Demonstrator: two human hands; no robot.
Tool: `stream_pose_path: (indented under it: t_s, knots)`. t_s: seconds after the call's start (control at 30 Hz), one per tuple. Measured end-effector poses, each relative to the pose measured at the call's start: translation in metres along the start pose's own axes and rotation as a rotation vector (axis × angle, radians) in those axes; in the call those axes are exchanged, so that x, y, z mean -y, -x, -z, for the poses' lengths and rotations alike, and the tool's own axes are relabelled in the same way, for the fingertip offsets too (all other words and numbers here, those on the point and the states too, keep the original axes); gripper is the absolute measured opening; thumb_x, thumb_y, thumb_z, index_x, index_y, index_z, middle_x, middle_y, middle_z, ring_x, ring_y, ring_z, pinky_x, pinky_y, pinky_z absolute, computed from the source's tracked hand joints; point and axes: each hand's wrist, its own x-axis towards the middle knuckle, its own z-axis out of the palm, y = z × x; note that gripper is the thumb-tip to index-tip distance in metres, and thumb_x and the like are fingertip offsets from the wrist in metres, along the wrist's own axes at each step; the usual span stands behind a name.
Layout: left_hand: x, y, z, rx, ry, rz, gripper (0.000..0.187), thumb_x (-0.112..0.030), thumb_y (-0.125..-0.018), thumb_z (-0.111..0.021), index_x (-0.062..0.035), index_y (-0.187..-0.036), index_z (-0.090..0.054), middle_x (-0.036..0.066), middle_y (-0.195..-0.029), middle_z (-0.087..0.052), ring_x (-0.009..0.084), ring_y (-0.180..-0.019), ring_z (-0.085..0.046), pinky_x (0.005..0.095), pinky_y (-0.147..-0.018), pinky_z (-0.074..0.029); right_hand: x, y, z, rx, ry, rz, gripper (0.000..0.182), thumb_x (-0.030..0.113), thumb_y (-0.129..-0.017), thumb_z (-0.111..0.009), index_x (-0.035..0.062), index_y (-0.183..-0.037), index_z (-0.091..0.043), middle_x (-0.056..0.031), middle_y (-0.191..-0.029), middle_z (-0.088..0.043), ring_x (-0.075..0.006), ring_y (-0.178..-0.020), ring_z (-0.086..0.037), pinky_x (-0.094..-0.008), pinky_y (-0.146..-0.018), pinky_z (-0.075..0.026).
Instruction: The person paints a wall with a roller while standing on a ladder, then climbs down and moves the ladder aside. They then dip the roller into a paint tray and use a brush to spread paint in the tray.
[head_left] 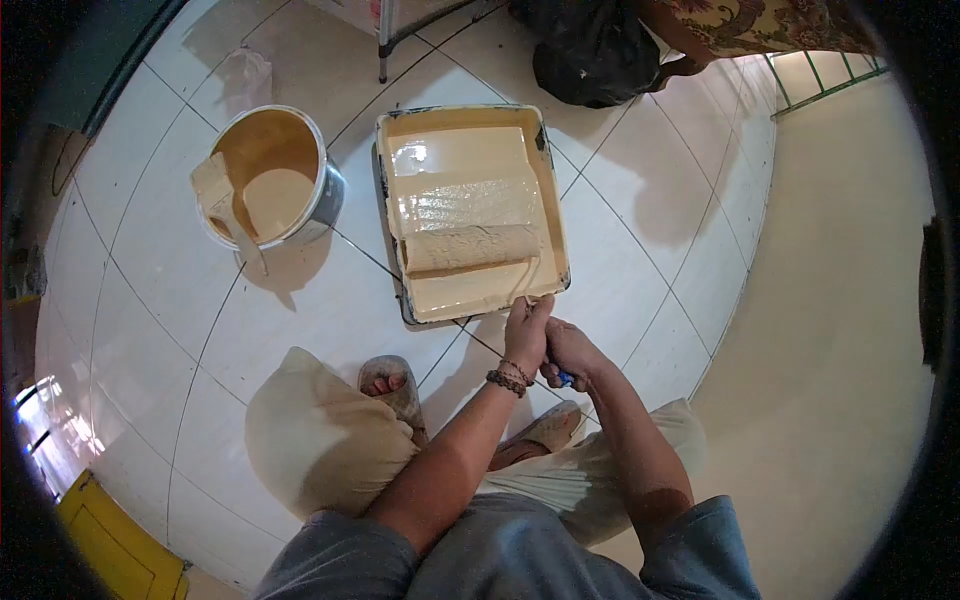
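A paint roller (472, 248) coated in cream paint lies across the near part of the paint tray (557, 215). Wet paint covers the tray's sloped floor, with shiny streaks beyond the roller. My left hand (527, 328), with beaded bracelets at the wrist, is closed around the roller's wire frame near the tray's front right corner. Just behind it, my right hand (571, 354) is wrapped around the roller's handle, whose blue end shows below the fingers. Both hands touch each other.
Left of the tray stands a paint bucket (322, 190) with cream paint inside; a paint-covered brush (225, 200) rests on its rim. A crumpled plastic bag (245, 78) lies behind it. A black bag (585, 60) sits at the back, and a wall (820, 330) rises on the right.
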Motion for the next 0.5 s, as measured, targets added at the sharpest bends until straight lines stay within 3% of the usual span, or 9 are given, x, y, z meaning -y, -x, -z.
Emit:
stream_pose_path:
  t_s: [0.03,0.13,0.3,0.37,0.43,0.5]
  knots:
    - [-0.002,-0.003,0.001,0.000,0.004,0.001,0.039,-0.037,-0.085,-0.054,0.0001,-0.094,-0.051,0.011,-0.090,-0.057,0.0161,-0.085,-0.052,0.0296,-0.075,-0.042,0.003,-0.005,0.001,0.034,0.060,0.034,0.041,0.039,-0.093,-0.030,0.0041,-0.080,-0.048,-0.0037,-0.051,-0.043,-0.0130,-0.035,-0.041,-0.0263,-0.031,-0.034]
    - [-0.023,-0.005,-0.002,-0.023,-0.097,0.117,0.036,-0.036,-0.084,-0.053,-0.0006,-0.086,-0.049,0.010,-0.079,-0.050,0.0176,-0.077,-0.047,0.0322,-0.072,-0.040,0.008,-0.020,0.007,0.051,0.041,-0.057,0.046,0.040,-0.094,-0.026,0.0035,-0.075,-0.047,-0.0043,-0.051,-0.043,-0.0129,-0.036,-0.042,-0.0271,-0.031,-0.034]
    - [-0.018,-0.032,-0.001,-0.008,-0.099,0.120,0.042,-0.041,-0.086,-0.050,-0.0001,-0.092,-0.048,0.011,-0.083,-0.052,0.0178,-0.077,-0.048,0.0309,-0.068,-0.042,0.022,-0.040,0.007,0.033,0.042,-0.009,0.051,0.044,-0.094,-0.024,0.0043,-0.069,-0.045,-0.0046,-0.051,-0.045,-0.0124,-0.036,-0.042,-0.0260,-0.031,-0.030]
    - [-0.023,-0.036,-0.005,-0.096,-0.112,0.050,0.045,-0.043,-0.086,-0.049,0.0015,-0.089,-0.048,0.015,-0.078,-0.056,0.0259,-0.075,-0.055,0.0362,-0.071,-0.043,0.034,-0.043,0.008,0.033,0.093,-0.038,0.053,0.053,-0.091,-0.028,0.0094,-0.065,-0.041,-0.0028,-0.044,-0.044,-0.0100,-0.032,-0.038,-0.0240,-0.028,-0.030]
    - [-0.027,-0.034,-0.008,-0.087,-0.075,0.038,0.044,-0.042,-0.086,-0.049,0.0011,-0.092,-0.048,0.015,-0.083,-0.057,0.0252,-0.079,-0.055,0.0355,-0.072,-0.043,0.040,-0.036,0.008,-0.015,0.173,-0.053,0.052,0.051,-0.091,-0.029,0.0079,-0.067,-0.045,-0.0032,-0.044,-0.045,-0.0108,-0.032,-0.039,-0.0251,-0.028,-0.030]
    - [-0.016,-0.029,-0.014,-0.090,0.063,0.029,0.041,-0.040,-0.086,-0.050,0.0006,-0.092,-0.048,0.014,-0.083,-0.058,0.0243,-0.080,-0.055,0.0352,-0.073,-0.043,0.041,-0.011,0.003,-0.042,0.235,0.183,0.052,0.050,-0.090,-0.034,0.0034,-0.077,-0.051,-0.0039,-0.050,-0.047,-0.0120,-0.035,-0.041,-0.0262,-0.031,-0.030]
